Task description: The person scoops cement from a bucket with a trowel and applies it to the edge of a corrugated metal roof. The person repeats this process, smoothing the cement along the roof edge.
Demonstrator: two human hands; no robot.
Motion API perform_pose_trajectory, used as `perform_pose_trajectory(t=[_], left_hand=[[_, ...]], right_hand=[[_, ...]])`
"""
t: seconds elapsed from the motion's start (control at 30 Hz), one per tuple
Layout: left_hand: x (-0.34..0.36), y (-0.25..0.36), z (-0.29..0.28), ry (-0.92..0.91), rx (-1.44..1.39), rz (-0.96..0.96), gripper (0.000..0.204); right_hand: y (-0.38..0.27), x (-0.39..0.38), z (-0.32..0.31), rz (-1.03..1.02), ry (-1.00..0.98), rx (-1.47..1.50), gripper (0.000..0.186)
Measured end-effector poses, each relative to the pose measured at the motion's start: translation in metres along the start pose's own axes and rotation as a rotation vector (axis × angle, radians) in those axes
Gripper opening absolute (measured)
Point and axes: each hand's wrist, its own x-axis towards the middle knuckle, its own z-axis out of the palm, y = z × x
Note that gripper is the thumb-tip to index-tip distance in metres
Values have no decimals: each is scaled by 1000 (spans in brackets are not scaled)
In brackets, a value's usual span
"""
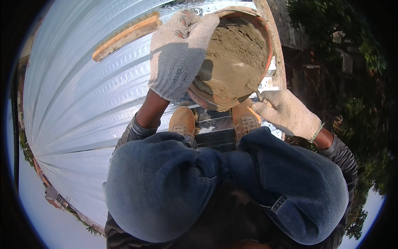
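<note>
A round orange-rimmed bucket (pixel 270 43) of wet grey-brown mortar (pixel 236 54) stands just beyond my shoes. My left hand (pixel 176 56), in a pale knitted glove, is closed at the bucket's left rim, its thumb lying toward the mortar; the fingertips are partly hidden. At the near right side of the rim, my gloved right hand (pixel 286 113) is closed around what looks like a trowel (pixel 259 96). Only a short metal shank and an orange edge of it show; its blade cannot be made out.
Ribbed metal roofing sheets (pixel 83 103) spread to the left, with a mortar-stained wooden strip (pixel 126 36) lying on them. My tan shoes (pixel 182 120) are close below the bucket. A rough ledge (pixel 278 70) runs along the right, with dark trees (pixel 348 45) beyond.
</note>
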Motion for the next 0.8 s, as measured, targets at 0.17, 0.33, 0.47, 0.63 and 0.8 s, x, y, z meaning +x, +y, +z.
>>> perform_pose_trajectory(t=[0.17,0.33,0.47,0.63,0.8], left_hand=[[-2,-52,4,183,10,465,43],[9,-23,-27,141,614,416,33],[22,-38,-64,215,233,143,29],[11,-100,-108,415,-53,-226,33],[4,-92,-94,449,-93,-247,33]], right_hand=[[-7,9,0,88,-140,332,48],[11,8,-3,39,-185,435,62],[49,9,-4,-119,-162,600,53],[98,8,8,-410,71,999,52],[82,31,-41,-304,238,915,47]])
